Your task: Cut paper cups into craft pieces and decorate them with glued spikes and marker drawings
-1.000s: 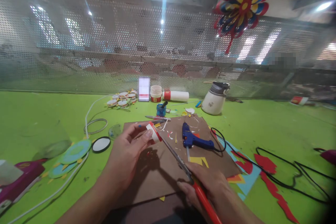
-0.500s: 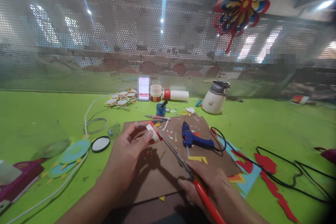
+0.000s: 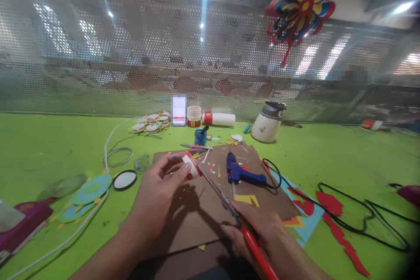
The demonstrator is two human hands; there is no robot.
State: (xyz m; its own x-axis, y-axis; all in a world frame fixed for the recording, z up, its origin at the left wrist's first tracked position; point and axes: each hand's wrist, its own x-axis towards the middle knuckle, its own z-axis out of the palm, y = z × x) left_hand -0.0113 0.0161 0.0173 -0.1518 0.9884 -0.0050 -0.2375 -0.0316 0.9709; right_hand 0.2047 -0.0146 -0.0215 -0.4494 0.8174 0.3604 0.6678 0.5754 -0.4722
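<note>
Between the thumb and fingers of my left hand is a small white paper piece with a red rim, tilted over the brown cardboard. My right hand is closed round the red handle of a pair of scissors. The scissors point up and left, their tips against the red rim of the piece. Whether the blades are parted I cannot tell. To the right of the blades a blue glue gun lies on the cardboard, near a yellow paper scrap.
Black cable loops across the right side beside red paper scraps. A white kettle-like jug, a paper cup and a phone stand at the back. Blue paper discs and a white cable lie left.
The whole view has shifted very slightly. Both hands, the paper piece and the scissors keep nearly the same positions.
</note>
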